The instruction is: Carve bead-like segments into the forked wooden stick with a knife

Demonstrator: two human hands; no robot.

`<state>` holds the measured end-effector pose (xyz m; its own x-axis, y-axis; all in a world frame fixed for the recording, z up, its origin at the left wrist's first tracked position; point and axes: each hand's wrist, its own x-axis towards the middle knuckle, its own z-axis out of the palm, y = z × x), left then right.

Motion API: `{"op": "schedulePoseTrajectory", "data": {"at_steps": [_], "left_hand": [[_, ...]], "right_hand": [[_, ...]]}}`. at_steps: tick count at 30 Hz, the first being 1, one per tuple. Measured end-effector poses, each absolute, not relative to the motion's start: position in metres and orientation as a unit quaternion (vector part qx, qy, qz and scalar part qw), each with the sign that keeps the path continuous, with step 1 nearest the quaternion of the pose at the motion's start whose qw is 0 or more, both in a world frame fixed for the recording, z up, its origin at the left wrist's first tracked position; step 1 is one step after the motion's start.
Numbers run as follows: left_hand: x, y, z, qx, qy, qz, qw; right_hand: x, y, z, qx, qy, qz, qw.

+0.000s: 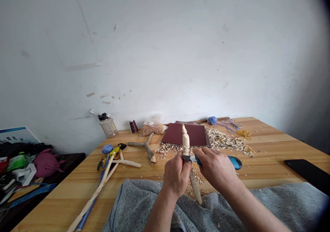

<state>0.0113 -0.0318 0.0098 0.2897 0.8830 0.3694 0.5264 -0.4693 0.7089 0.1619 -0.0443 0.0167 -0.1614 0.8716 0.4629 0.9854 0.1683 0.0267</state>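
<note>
- The left hand (176,175) has its fingers wrapped around a carved stick (186,144), with the thumb lying along the wood near the blade.
- The right hand (218,165) is closed around the blue handle of a knife (235,162); its blade (190,158) touches the stick just beside the left thumb.
- The stick is above the near part of the wooden table (273,135), its pale, notched end pointing up and away and its bark-covered end slanting down below the hands.
- A grey towel (139,194) lies along the table's near edge, under the forearms.
- Beyond the hands, toward the far edge, dark red sheets (171,135) rest on wood shavings (224,140), which spread to the right of them.
- A forked branch (149,153) lies left of the sheets, and a long peeled stick (90,201) runs along the table's left edge toward the near left corner.
- At the far left corner stands a clear bottle (109,128); along the far edge come a dark spool (133,126), a plastic bag (154,123) of cord and a blue yarn ball (212,120).
- Yellow string (244,134) lies near the far right corner; a black slab (308,173) lies at the right, near the towel.
</note>
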Motion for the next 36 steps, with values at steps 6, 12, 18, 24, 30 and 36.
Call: {"op": "schedulePoseTrajectory", "data": {"at_steps": [6,12,18,24,30,36], "left_hand": [[0.0122,-0.03,0.0092,0.782,0.503,0.343,0.132],[0.0137,-0.0296,0.008,0.79,0.524,0.319,0.013],[0.0128,-0.0292,0.0094,0.791,0.522,0.318,-0.025],[0.0125,-0.0303,0.0075,0.789,0.529,0.31,-0.041],[0.013,-0.0308,0.0077,0.781,0.545,0.299,-0.06],[0.0174,-0.0304,0.0038,0.769,0.555,0.307,-0.079]], "right_hand": [[0.1594,-0.0421,0.0148,-0.625,-0.745,-0.16,0.17],[0.1556,-0.04,0.0134,-0.633,-0.742,-0.126,0.18],[0.1529,-0.0406,0.0165,-0.644,-0.734,-0.105,0.185],[0.1545,-0.0393,0.0138,-0.64,-0.734,-0.107,0.199],[0.1547,-0.0389,0.0124,-0.634,-0.74,-0.108,0.198],[0.1533,-0.039,0.0138,-0.657,-0.725,-0.099,0.182]]}}
